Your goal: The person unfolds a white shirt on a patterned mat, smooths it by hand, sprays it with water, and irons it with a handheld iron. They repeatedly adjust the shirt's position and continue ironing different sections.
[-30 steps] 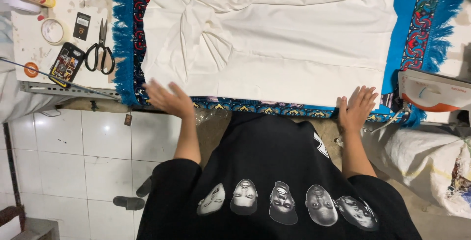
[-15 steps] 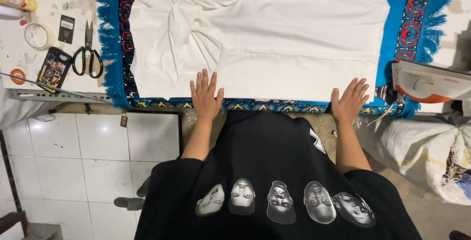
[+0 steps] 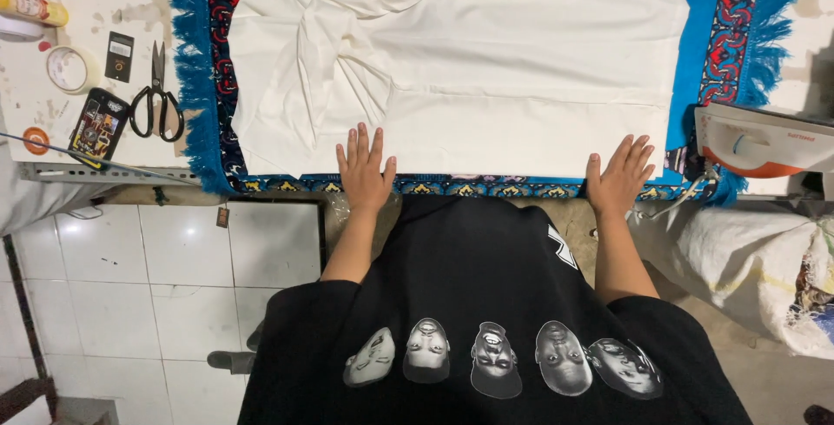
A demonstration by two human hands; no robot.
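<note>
Both hands lie flat and open, fingers spread, gripping nothing. The left hand (image 3: pixel 365 169) presses palm-down on the near hem of the cloth (image 3: pixel 486 69), its fingertips on the white fabric and its heel over the patterned edge of the rug (image 3: pixel 195 95). The right hand (image 3: pixel 618 173) rests the same way at the cloth's near right corner, fingertips just on the fabric.

Between the two hands the hem runs straight and smooth. Beyond the left hand's fingers the cloth bunches into deep folds, a gathered section fanning away toward the far left corner; beyond the right hand it lies flat, with a faint crease running across.

The cloth looks thin, light and limp: it should drape and wrinkle at any pull, and slide easily over the rug. Flat palms would likely spread it better than a pinch; to lift it, the near hem corners by each hand seem the best hold, taken with thumb and fingers. It is not fragile, though a one-sided tug would probably skew it.

Right of the right hand, off the rug, stands an iron (image 3: pixel 764 140). Left of the left hand, past the rug's fringe, lie scissors (image 3: pixel 157 99), a phone (image 3: pixel 98 123) and a tape roll (image 3: pixel 69 69).
</note>
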